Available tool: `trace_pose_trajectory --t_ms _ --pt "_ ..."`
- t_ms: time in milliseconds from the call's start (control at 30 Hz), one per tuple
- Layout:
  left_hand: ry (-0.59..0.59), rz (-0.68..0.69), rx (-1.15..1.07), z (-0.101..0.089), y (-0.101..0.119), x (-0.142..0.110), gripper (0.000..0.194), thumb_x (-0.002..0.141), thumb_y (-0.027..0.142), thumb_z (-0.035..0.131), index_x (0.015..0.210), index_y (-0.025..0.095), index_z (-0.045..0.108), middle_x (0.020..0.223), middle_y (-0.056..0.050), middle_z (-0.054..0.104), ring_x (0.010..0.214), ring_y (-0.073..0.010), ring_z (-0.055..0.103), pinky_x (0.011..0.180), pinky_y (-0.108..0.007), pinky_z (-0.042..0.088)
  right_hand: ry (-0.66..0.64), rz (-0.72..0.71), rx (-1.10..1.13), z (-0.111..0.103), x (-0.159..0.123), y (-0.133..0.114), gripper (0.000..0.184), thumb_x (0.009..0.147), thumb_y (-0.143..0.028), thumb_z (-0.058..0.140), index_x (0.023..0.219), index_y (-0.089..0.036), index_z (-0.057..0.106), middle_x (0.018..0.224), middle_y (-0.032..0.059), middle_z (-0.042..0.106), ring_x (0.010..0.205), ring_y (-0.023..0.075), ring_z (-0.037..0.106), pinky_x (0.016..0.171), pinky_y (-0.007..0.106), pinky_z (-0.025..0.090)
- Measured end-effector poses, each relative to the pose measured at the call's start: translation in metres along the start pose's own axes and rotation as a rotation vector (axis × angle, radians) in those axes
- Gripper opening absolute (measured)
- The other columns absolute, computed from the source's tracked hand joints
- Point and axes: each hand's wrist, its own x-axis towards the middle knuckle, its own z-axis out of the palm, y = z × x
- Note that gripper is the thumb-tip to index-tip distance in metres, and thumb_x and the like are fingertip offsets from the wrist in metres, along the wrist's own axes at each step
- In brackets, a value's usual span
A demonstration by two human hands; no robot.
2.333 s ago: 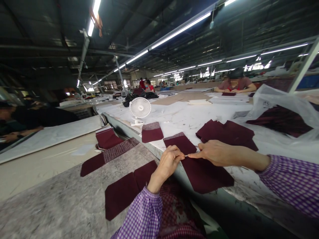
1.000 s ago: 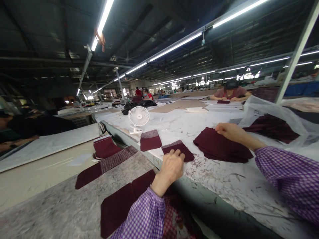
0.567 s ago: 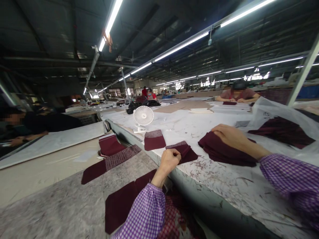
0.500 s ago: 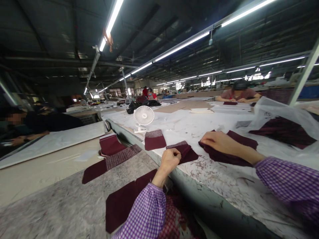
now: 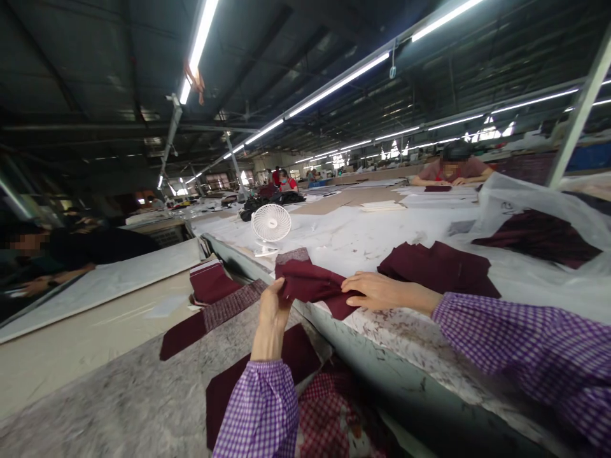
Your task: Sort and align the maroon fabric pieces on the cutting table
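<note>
A maroon fabric piece [image 5: 315, 280] is stretched between my two hands at the table's near edge. My left hand [image 5: 274, 308] grips its left end, thumb upward. My right hand [image 5: 377, 290] has its fingers closed on the right end, palm down. Behind the cloth shows part of a speckled grey-maroon piece [image 5: 293, 254], the rest covered. To the right of my right hand lie more maroon pieces [image 5: 439, 267], overlapping and creased.
A white fan [image 5: 270, 224] stands on the white-covered table [image 5: 334, 235]. A clear plastic bag [image 5: 496, 197] with dark cloth lies right. On the grey left surface are a maroon strip [image 5: 184, 334], folded cloth [image 5: 212, 281] and a dark panel [image 5: 298, 356]. Co-workers sit around.
My right hand has left the maroon pieces on the right and moved left onto the fabric. My left hand has moved left and up, drawing the cloth over the speckled piece.
</note>
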Motion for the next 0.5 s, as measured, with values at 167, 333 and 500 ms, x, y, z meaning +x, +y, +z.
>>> trace_pose_trajectory --t_ms 167,333,500 --pt "-0.134 0.206 0.221 0.009 0.002 -0.018 0.017 0.063 0.021 0.07 0.068 0.013 0.056 0.06 0.003 0.057 0.052 -0.0069 0.05 0.053 -0.017 0.039 0.298 0.128 0.03 -0.001 0.006 -0.004 0.023 0.089 -0.035 0.053 0.098 -0.018 0.066 0.099 0.0075 0.064 0.083 0.0197 0.062 0.078 0.035 0.05" --pt "-0.48 0.413 0.708 0.036 -0.005 -0.035 0.016 0.072 0.028 0.066 0.07 0.014 0.06 0.063 0.003 0.056 0.058 -0.0083 0.049 0.058 -0.019 0.038 0.381 -0.078 -0.03 -0.016 0.012 -0.036 0.071 0.084 -0.025 0.059 0.146 -0.025 0.025 0.135 0.0118 0.045 0.093 0.0205 0.06 0.079 0.037 0.052" --pt "-0.089 0.897 0.755 0.032 -0.012 -0.062 0.02 0.091 0.031 0.047 0.085 0.016 0.058 0.079 -0.002 0.061 0.075 -0.0137 0.058 0.073 -0.025 0.045 0.32 -0.073 -0.052 -0.026 0.016 -0.037 0.041 0.082 -0.008 0.047 0.12 -0.018 0.054 0.101 0.008 0.06 0.086 0.0198 0.059 0.076 0.034 0.05"
